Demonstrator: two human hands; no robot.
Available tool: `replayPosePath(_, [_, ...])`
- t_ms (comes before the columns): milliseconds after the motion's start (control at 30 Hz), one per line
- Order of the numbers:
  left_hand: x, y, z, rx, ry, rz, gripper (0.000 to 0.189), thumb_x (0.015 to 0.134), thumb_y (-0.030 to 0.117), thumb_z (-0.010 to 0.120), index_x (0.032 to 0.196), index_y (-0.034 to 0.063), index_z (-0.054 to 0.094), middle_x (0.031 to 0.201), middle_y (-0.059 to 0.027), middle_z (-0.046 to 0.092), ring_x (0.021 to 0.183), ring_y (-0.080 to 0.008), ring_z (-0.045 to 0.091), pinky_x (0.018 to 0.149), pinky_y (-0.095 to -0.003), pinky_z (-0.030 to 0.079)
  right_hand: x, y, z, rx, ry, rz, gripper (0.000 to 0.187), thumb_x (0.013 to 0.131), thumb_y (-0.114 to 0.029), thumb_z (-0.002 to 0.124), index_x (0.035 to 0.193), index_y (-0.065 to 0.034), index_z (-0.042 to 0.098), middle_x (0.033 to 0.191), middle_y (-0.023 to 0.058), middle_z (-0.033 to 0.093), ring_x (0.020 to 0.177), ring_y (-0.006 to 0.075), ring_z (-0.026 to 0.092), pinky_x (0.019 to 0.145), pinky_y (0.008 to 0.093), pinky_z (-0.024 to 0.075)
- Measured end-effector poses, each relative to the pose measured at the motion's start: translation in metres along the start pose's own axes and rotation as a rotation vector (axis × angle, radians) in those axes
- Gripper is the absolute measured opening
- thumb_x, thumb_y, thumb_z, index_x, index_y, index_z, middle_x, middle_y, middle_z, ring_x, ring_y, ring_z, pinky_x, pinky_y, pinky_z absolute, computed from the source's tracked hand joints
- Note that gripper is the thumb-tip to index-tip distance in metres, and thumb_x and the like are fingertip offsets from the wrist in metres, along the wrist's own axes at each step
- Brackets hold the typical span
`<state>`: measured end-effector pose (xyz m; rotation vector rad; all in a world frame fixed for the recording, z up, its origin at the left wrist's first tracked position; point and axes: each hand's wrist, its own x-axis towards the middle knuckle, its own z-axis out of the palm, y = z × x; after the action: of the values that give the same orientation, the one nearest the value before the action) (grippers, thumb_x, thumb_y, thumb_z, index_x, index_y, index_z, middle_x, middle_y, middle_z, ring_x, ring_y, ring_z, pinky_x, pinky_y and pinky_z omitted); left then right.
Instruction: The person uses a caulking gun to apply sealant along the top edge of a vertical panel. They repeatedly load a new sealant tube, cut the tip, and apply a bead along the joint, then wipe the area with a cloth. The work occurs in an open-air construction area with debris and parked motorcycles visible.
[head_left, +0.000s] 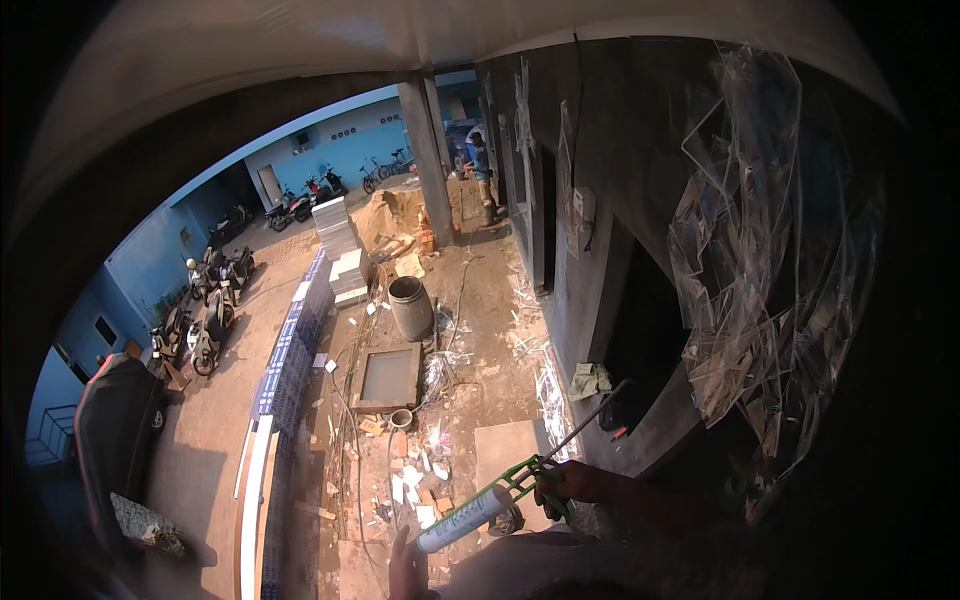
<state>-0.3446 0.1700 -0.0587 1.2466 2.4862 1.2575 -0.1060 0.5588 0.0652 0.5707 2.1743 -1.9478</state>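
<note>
My right hand (566, 487) is closed around the handle of a green caulking gun (525, 472). Its long metal plunger rod (589, 420) sticks out behind, up and to the right, ending in a bent hook. A white sealant cartridge (466, 519) with printing on it lies in the frame of the gun, slanting down to the left. At the cartridge's front end is my left hand (407, 566), fingers pointing up alongside it; whether they grip it is unclear. The nozzle is hidden from view.
Crumpled clear plastic sheeting (757, 262) hangs at right beside a dark opening. A cloth (590, 381) lies on the ledge. Below are a cement barrel (411, 307), a wooden-framed trough (388, 377), scattered debris (412, 480) and stacked boxes (289, 360). A person (482, 176) stands further off.
</note>
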Motion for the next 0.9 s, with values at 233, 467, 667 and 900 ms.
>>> replayPosePath(233, [0.019,0.063,-0.029,-0.069,-0.045,-0.226,0.035,0.093,0.001,0.074,0.128,0.0017,0.068,0.132,-0.0215,0.07,0.11,-0.0384,0.072,0.087,-0.0412,0.062,-0.022,-0.032,0.015,0.17,-0.078,-0.021,0.037,0.113,-0.033,0.056,0.106,-0.001,0.073,0.086,0.0091,0.076,0.079,0.0169,0.076,0.074,0.0343,0.0616])
replayPosePath(467, [-0.002,0.047,-0.032,0.052,0.009,-0.139,0.036,0.096,0.002,0.066,0.132,0.0029,0.066,0.148,-0.0241,0.06,0.127,-0.0428,0.065,0.1,-0.0473,0.058,-0.006,-0.04,0.02,0.158,-0.098,-0.008,0.036,0.113,-0.032,0.056,0.107,-0.0015,0.074,0.085,0.0088,0.076,0.079,0.0169,0.076,0.075,0.0357,0.0615])
replayPosePath(667, [0.0,0.052,-0.048,0.1,0.006,-0.192,0.026,0.095,0.004,0.069,0.12,0.0072,0.074,0.129,-0.0158,0.072,0.121,-0.0387,0.068,0.097,-0.0473,0.057,0.01,-0.057,0.025,0.117,-0.154,-0.048,0.037,0.113,-0.032,0.057,0.104,-0.0002,0.073,0.085,0.0091,0.076,0.078,0.0169,0.075,0.072,0.0347,0.0609])
replayPosePath(900, [-0.022,0.028,-0.043,0.064,0.07,-0.227,0.024,0.094,0.005,0.07,0.117,0.0091,0.074,0.112,-0.015,0.075,0.099,-0.0366,0.072,0.085,-0.0469,0.058,0.019,-0.07,0.029,0.086,-0.192,-0.017,0.037,0.113,-0.031,0.056,0.104,0.0,0.074,0.085,0.0098,0.076,0.08,0.0175,0.076,0.073,0.0349,0.0608])
